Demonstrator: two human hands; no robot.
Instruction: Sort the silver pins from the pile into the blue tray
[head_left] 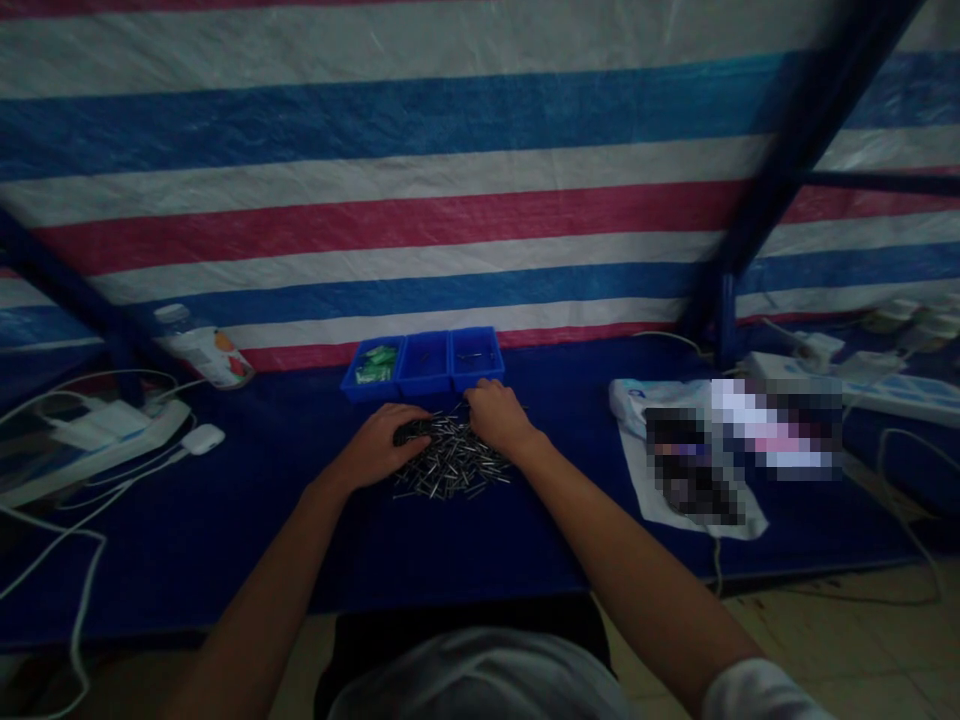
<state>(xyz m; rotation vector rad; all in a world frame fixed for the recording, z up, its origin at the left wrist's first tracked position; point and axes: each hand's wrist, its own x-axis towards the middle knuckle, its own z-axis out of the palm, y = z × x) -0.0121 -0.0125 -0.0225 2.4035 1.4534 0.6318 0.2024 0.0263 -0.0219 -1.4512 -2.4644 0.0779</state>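
A: First entry?
B: Metal pins [454, 465], thin and loose, one heap, centre of the frame, on the blue desk [247, 540].
A: Hands?
B: Left hand [382, 445], at the heap's left edge: grip open, thumb apart from the fingers. Right hand [499, 415], at the heap's upper right: fingers curled down; whether it pinches any pins, cannot tell. Set on two sides, presumably to hem in pieces that scatter easily.
A: Adjoining?
B: Three blue trays [424, 386], side by side, just above the heap; green packets [377, 362] in the leftmost. Placed, likely, for short reach.
A: Surroundings, obstructions?
B: Left of frame: bottle [217, 358], power strip [161, 428], white cables [94, 570] crowding that side. Right: white sheet [637, 495] beneath pixelated articles. Upper frame: striped sheeting [450, 215], walling off the far edge.
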